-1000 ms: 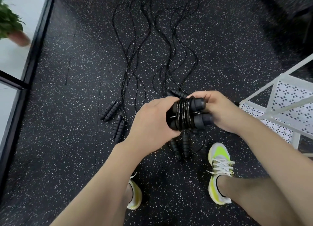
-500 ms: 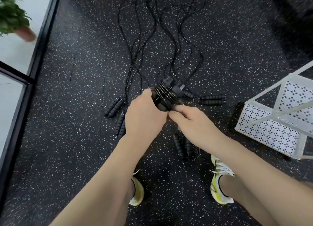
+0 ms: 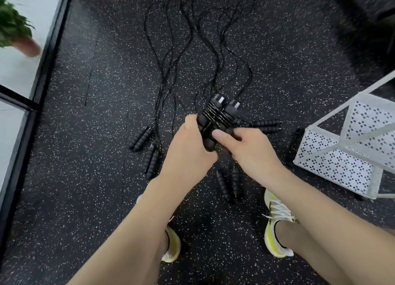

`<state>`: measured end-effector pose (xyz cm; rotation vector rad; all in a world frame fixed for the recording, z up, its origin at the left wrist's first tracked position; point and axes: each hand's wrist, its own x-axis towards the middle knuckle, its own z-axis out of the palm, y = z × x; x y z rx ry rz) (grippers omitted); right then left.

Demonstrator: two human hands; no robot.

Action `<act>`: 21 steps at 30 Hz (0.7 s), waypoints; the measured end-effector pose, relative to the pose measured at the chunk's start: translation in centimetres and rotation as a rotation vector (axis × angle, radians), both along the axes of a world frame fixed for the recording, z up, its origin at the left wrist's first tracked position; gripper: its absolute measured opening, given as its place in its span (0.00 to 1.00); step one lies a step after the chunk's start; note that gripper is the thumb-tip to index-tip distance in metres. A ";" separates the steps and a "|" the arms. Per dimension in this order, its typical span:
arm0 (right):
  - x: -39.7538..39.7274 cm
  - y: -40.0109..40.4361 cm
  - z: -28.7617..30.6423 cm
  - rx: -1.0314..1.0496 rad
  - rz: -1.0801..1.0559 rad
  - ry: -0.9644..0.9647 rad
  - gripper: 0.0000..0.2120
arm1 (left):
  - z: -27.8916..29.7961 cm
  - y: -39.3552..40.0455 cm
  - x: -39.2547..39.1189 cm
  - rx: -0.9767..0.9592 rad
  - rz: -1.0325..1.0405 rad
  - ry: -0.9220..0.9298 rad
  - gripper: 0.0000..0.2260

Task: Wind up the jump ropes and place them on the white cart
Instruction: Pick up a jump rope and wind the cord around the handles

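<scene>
gripping the wound jump rope (image 3: 218,119), the left hand (image 3: 188,150) and right hand (image 3: 250,150) are clamping together, keeping its coils from unwinding.

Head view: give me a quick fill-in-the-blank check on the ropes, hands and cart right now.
1. Both hands hold one jump rope bundle, its cord wound around its two ____.
2. The white cart stands on the person's ____ side.
3. The unwound ropes lie on the ____.
4. The left hand and right hand hold ____ bundle.

Missing words: handles; right; floor; the same
</scene>
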<state>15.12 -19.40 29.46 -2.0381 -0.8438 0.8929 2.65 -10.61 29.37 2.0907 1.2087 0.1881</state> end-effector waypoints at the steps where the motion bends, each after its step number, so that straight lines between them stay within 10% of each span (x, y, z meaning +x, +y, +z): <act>1: -0.1 0.0 0.1 -0.005 0.013 -0.015 0.29 | -0.2 0.2 -0.1 0.036 -0.007 0.010 0.22; 21: 2.4 -0.8 2.1 0.000 0.494 -0.292 0.08 | -0.6 1.9 -0.9 0.195 -0.218 0.172 0.26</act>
